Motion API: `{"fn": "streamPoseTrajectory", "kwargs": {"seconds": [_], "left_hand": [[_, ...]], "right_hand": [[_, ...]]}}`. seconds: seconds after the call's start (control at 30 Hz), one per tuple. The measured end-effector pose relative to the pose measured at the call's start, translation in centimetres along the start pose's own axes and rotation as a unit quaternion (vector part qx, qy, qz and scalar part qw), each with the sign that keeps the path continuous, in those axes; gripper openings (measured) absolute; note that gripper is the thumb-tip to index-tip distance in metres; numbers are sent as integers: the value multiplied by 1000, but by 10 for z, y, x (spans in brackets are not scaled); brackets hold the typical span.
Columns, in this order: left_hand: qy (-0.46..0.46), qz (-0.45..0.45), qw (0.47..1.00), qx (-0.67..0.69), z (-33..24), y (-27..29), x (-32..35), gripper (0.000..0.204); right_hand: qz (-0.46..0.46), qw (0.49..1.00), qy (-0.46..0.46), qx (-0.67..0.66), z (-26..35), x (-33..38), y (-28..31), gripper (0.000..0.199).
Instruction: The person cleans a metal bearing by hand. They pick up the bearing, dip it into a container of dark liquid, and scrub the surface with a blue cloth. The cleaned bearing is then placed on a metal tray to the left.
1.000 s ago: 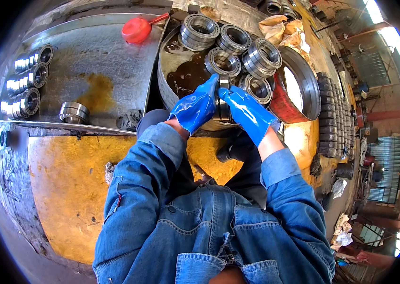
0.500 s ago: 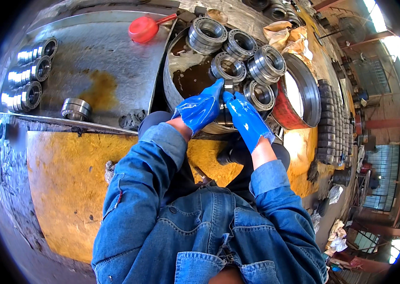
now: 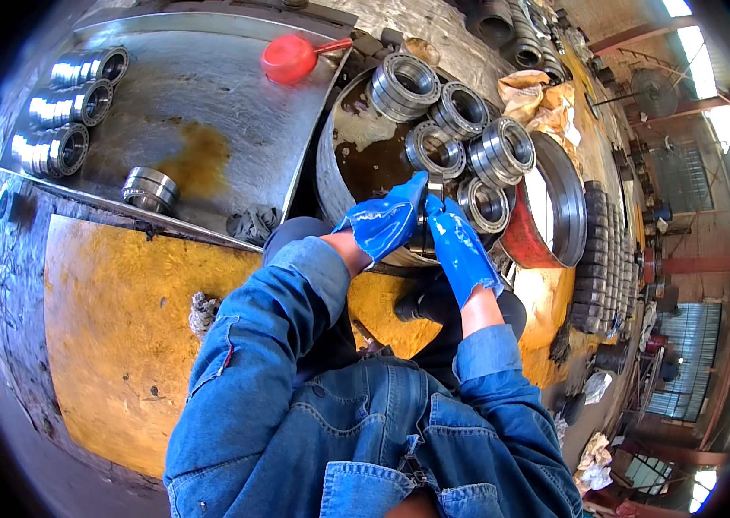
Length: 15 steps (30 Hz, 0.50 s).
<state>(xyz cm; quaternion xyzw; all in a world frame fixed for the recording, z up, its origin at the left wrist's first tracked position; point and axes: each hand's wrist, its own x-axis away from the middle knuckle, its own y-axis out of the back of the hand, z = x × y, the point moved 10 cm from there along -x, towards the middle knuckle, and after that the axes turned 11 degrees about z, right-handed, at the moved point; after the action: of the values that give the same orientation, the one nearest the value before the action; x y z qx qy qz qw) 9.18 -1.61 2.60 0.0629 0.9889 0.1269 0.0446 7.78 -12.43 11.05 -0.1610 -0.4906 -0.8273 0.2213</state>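
My left hand [image 3: 387, 222] and my right hand [image 3: 460, 244], both in wet blue rubber gloves, meet at the near side of a round metal tub [image 3: 327, 177]. Their fingers close on a shiny steel bearing ring [image 3: 436, 186], held edge-on between them and mostly covered by the gloves. Brown oily liquid [image 3: 371, 164] shows inside the tub. Just beyond my hands a bearing [image 3: 436, 148] rests among several others, such as the large one [image 3: 403, 88] at the far side and another [image 3: 483, 205] beside my right hand.
On the left, a metal tray [image 3: 235, 104] carries stacked bearings [image 3: 51, 152], a single bearing [image 3: 150, 189], a red dipper [image 3: 289, 60] and a dark rag [image 3: 253, 223]. A red-sided steel ring [image 3: 527, 234] stands right of the tub, near rows of dark metal parts [image 3: 591, 259].
The view has shifted a little, so the tub and tray sit slightly further right. Both hands keep hold of the bearing ring, with little visible change in grip.
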Motion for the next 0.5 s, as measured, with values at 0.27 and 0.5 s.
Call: {"fn": "streamPoseTrajectory", "kwargs": {"seconds": [0.27, 0.5], "left_hand": [[38, 54, 983, 174, 5, -10, 1, 62], [89, 33, 959, 266, 7, -3, 3, 58]], "right_hand": [[-44, 997, 30, 61, -19, -22, -1, 62], [-34, 998, 33, 46, -7, -19, -1, 62]]}}
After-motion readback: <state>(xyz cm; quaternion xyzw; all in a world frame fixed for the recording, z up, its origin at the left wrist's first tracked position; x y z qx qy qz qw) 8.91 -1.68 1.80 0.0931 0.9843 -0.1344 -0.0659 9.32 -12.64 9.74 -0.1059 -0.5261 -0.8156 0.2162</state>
